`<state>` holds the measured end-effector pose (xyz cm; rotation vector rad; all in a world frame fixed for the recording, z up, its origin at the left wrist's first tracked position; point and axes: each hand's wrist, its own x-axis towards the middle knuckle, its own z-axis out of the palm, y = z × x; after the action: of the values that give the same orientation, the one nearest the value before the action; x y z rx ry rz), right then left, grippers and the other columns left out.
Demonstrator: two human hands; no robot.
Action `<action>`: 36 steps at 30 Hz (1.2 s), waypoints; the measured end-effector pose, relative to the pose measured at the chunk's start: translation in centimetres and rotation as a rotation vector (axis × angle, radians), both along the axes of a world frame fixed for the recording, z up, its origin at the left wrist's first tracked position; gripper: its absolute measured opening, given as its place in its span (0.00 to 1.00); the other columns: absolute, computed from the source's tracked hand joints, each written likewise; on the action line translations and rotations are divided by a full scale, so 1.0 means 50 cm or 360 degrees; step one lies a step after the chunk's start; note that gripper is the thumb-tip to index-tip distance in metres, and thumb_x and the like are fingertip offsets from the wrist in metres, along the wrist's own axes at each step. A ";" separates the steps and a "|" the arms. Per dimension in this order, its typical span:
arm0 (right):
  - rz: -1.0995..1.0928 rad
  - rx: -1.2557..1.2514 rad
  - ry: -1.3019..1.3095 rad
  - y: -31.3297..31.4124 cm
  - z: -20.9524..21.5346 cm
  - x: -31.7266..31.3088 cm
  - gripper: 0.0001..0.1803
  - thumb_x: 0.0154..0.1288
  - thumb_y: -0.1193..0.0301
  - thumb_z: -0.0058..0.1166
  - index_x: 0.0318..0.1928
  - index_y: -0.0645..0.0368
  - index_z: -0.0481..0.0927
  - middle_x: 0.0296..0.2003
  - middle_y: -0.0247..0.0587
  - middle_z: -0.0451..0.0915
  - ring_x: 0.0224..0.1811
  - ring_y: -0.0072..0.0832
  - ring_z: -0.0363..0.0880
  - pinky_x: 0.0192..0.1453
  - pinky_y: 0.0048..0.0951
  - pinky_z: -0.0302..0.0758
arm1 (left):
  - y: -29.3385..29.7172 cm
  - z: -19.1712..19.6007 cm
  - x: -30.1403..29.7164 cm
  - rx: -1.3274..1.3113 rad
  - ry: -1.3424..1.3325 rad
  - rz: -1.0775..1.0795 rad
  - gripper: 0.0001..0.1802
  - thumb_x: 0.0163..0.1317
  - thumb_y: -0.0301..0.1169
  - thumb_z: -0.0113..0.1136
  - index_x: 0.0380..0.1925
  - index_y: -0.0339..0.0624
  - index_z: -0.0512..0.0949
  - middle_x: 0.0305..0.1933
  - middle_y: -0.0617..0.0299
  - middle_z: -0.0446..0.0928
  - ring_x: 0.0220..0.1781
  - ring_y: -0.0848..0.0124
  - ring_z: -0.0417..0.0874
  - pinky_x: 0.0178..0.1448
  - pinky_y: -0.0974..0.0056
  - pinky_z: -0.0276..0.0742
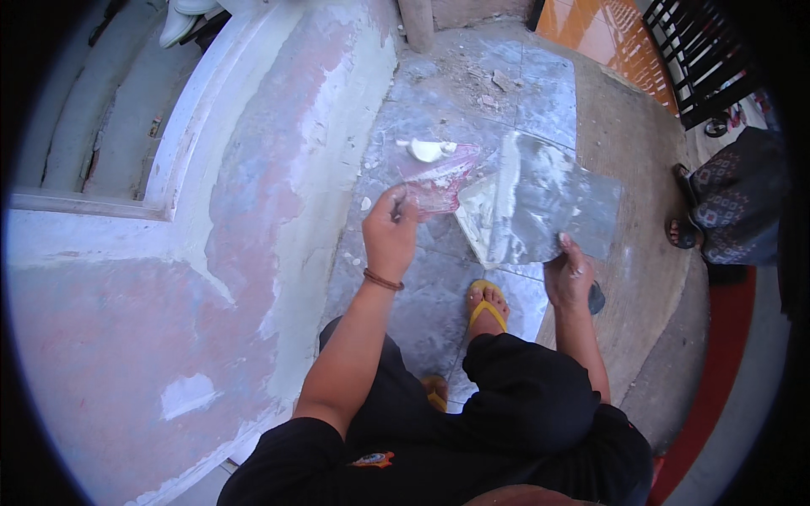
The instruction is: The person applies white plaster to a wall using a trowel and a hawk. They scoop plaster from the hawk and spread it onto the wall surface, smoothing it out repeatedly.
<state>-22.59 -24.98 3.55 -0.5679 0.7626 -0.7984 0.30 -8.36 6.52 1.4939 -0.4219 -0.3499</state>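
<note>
My left hand [392,232] is closed, fingers pinching the near edge of a clear plastic bag [440,192] with red print and white residue on it. A white lump of putty or powder [429,151] shows at the bag's far end. With thumb on top, my right hand [571,277] grips the near edge of a thin grey flat sheet [540,202], smeared with white. Between bag and sheet, partly under the sheet, is a white-coated, pointed flat piece [478,218]; whether it is separate I cannot tell. The fingers beneath the sheet are hidden.
On the left stands a patchy wall [278,194] with fresh white plaster and a window frame [160,190]. Rubble [498,82] lies on the tiled floor ahead. A person in a patterned garment [738,198] is at right, near a dark railing [709,67]. My yellow sandal [487,305] is below.
</note>
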 end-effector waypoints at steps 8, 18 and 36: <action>0.0206 0.0145 -0.0331 0.046 0.024 0.118 0.16 0.69 0.70 0.51 0.52 0.68 0.76 0.51 0.45 0.81 0.54 0.35 0.80 0.64 0.41 0.73 | 0.015 0.010 -0.043 0.0565 -0.1175 -0.0226 0.22 0.60 0.21 0.60 0.56 0.40 0.79 0.51 0.48 0.82 0.48 0.56 0.86 0.50 0.59 0.83; 0.0217 0.0279 -0.0501 0.036 0.029 0.167 0.23 0.65 0.74 0.49 0.60 0.66 0.69 0.57 0.50 0.75 0.62 0.43 0.75 0.68 0.46 0.71 | 0.103 -0.062 -0.006 0.0864 -0.1404 -0.0183 0.20 0.54 0.19 0.59 0.49 0.42 0.83 0.49 0.53 0.83 0.50 0.57 0.84 0.54 0.57 0.82; 0.0693 0.0193 -0.0330 0.132 -0.116 0.231 0.12 0.70 0.67 0.55 0.46 0.63 0.80 0.45 0.39 0.83 0.50 0.31 0.81 0.58 0.35 0.77 | 0.076 -0.083 -0.054 0.0023 0.1234 -0.0228 0.19 0.73 0.44 0.52 0.28 0.43 0.75 0.21 0.65 0.72 0.20 0.75 0.72 0.25 0.70 0.70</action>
<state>-11.03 -18.37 -2.27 -0.5085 0.4679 -0.3967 -2.40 -4.57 2.39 1.2276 0.0973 -0.9984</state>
